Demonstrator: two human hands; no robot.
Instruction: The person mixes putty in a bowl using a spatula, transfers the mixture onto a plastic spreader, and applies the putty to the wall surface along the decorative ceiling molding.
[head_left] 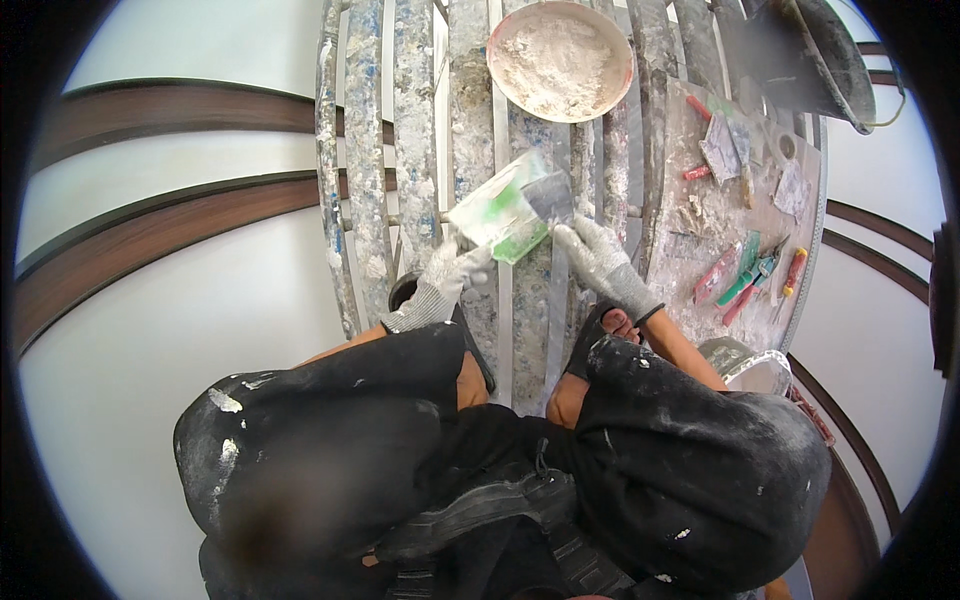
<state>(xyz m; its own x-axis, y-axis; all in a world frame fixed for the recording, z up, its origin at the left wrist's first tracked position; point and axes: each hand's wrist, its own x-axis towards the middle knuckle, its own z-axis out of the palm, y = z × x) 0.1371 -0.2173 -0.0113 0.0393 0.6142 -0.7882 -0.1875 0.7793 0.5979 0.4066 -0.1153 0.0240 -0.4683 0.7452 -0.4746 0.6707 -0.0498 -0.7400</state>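
I squat over a plank platform with both hands gloved in light grey. My left hand (447,280) is closed on the lower left edge of a flat green and white piece (497,208), smeared with white and blurred, so its kind is unclear. A flat grey scraper blade (548,197) lies against the upper right part of that piece. My right hand (603,265) is closed at the lower end of the blade; any handle is hidden by the fingers. Beyond both hands stands a round basin (560,62) of whitish powder.
On the right, a dusty board (680,250) bears scrapers (722,150), pliers (765,267), a screwdriver (795,272) and other tools. A dark bucket (825,60) stands at the far right. Near my right knee is a white-crusted bucket (745,368). Gaps run between the planks (415,130).
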